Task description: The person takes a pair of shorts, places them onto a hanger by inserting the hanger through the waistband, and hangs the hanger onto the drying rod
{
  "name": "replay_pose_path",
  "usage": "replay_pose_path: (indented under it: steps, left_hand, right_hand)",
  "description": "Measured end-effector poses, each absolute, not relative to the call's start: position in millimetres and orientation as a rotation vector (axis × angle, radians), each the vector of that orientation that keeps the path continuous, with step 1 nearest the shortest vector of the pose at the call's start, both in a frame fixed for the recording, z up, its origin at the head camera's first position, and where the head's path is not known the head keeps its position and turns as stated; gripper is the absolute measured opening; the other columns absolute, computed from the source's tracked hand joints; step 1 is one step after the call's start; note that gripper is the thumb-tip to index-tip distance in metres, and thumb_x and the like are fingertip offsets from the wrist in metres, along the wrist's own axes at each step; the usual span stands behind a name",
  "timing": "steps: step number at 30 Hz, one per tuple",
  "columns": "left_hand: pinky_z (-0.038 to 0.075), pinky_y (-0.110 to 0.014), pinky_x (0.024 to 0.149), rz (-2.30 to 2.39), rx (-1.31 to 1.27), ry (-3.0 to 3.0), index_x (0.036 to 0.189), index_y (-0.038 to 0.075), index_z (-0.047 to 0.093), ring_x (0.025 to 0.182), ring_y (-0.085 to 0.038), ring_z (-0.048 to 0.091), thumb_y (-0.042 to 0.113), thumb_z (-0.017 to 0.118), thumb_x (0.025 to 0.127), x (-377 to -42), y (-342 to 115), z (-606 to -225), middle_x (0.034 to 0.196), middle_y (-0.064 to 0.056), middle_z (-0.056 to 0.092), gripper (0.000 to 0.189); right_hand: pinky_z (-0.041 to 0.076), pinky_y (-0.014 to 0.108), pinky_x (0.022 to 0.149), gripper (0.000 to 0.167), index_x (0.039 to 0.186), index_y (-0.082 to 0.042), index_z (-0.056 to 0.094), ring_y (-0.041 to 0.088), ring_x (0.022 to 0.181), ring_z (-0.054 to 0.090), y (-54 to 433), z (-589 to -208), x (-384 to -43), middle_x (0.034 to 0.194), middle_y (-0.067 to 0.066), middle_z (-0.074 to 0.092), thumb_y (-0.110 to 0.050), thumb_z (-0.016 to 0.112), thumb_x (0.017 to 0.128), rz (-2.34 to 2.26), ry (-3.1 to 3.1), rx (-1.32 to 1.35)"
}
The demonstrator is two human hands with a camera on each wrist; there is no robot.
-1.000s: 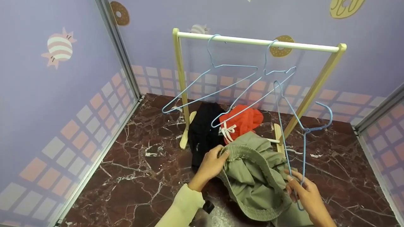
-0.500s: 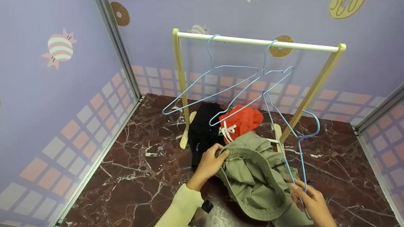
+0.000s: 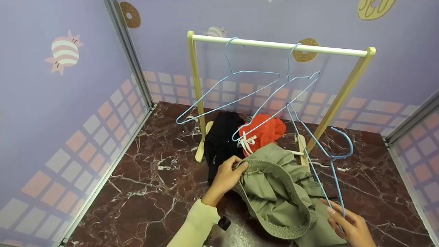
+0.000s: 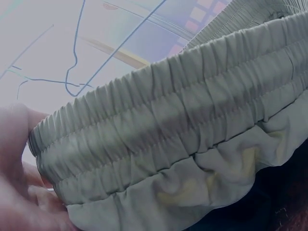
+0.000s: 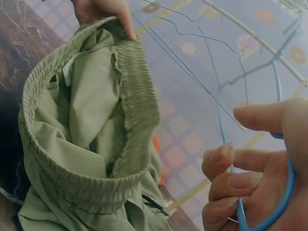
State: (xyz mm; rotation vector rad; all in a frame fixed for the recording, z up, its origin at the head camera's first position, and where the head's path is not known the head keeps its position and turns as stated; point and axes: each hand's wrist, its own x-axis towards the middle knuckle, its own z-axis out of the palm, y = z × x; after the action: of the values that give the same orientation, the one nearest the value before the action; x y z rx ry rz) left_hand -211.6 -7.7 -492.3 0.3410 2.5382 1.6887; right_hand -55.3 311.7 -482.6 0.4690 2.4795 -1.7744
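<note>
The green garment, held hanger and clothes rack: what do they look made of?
Green garment: matte fabric, perhaps cotton or a blend, given its soft creases; the gathered waistband suggests elastic.
Blue hanger: probably plastic-coated wire, faintly glossy, thin and twisted at the neck.
Clothes rack: the posts look like smooth, yellowish wood; the white crossbar could be painted wood or metal.

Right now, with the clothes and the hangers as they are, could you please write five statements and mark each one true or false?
1. The right hand holds nothing. False: it holds a blue hanger.
2. The left hand grips the waistband of the green garment. True.
3. The red garment hangs from the white rail. False: it lies below the rail.
4. Two other hangers hang on the rail. True.
5. In the head view, the black garment lies left of the red one. True.
</note>
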Motion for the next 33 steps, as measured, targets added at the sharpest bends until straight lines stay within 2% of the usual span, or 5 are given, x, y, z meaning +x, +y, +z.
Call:
replay_pose_path:
  steps: [7,13,21,28,33]
  left_hand:
    - [0.043,-0.034,0.080,1.696,0.346,2.536,0.101,0.019,0.063,0.083,-0.014,0.053,0.040,0.057,0.095,-213,-8,-493,0.094,0.001,0.061,0.023]
    - [0.044,-0.033,0.080,1.714,0.344,2.564,0.098,0.017,0.065,0.082,-0.013,0.054,0.039,0.059,0.094,-215,-7,-493,0.091,0.001,0.062,0.023]
    - [0.044,-0.033,0.079,1.744,0.306,2.532,0.097,0.017,0.064,0.083,-0.014,0.054,0.039,0.058,0.095,-217,-9,-496,0.092,-0.001,0.061,0.023]
    - [0.043,-0.033,0.078,1.770,0.300,2.485,0.096,0.018,0.063,0.085,-0.022,0.055,0.041,0.057,0.096,-219,-10,-495,0.093,-0.005,0.061,0.024]
    - [0.043,-0.032,0.078,1.766,0.292,2.499,0.094,0.018,0.064,0.082,-0.015,0.054,0.040,0.057,0.095,-220,-11,-494,0.089,0.000,0.060,0.023]
  right_hand:
    - [0.040,0.033,0.046,0.048,0.137,-0.006,0.052,0.007,0.043,0.032,321,-479,-46,0.056,-0.001,0.047,-0.035,0.052,0.100,-1.738,2.455,0.538]
    - [0.043,0.030,0.046,0.030,0.123,-0.013,0.065,0.008,0.040,0.034,326,-481,-42,0.079,-0.015,0.068,-0.028,0.056,0.099,-1.732,2.530,0.553]
    - [0.034,0.036,0.039,0.032,0.124,0.004,0.061,0.015,0.037,0.028,328,-488,-37,0.081,0.001,0.068,-0.014,0.053,0.099,-1.787,2.580,0.456]
    - [0.038,0.032,0.040,0.023,0.113,-0.010,0.071,0.012,0.036,0.030,334,-490,-32,0.054,0.004,0.053,-0.009,0.054,0.098,-1.712,2.633,0.470]
    - [0.039,0.033,0.042,0.027,0.118,0.002,0.067,0.016,0.037,0.032,338,-488,-29,0.058,0.006,0.058,-0.013,0.056,0.097,-1.695,2.581,0.470]
